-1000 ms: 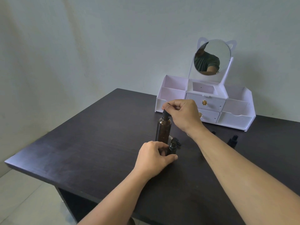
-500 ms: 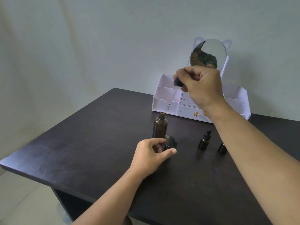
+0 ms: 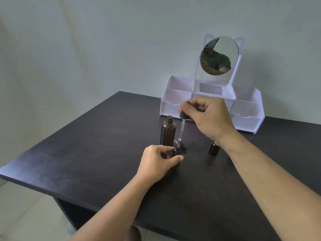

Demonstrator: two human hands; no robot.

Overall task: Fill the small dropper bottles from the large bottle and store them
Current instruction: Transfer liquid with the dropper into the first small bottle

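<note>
- My left hand (image 3: 159,162) is nearest, down on the dark table (image 3: 86,153), fingers and thumb curled round a small dropper bottle (image 3: 177,150) that stands open, no cap on it.
- Right behind that bottle there's a black dropper cap (image 3: 183,146) lying on the table, partly hidden, so I can't make out much of it.
- Off to the right, another small dark bottle (image 3: 214,149) stands on its own, half tucked under my right wrist.
- My right hand (image 3: 206,117) is up above the table, fingertips pinching the black bulb of the glass pipette dropper (image 3: 181,128). The tube hangs down at a slight tilt and its tip sits right at the mouth of the small bottle I'm holding.
- Just left of the pipette is the large amber bottle (image 3: 168,132), upright, neck open, standing just behind my left hand.
- At the back of the table sits the white organizer (image 3: 246,108) with open compartments and drawers.
- On top of it is a round cat-ear mirror (image 3: 219,54) against the pale wall (image 3: 104,40).
</note>
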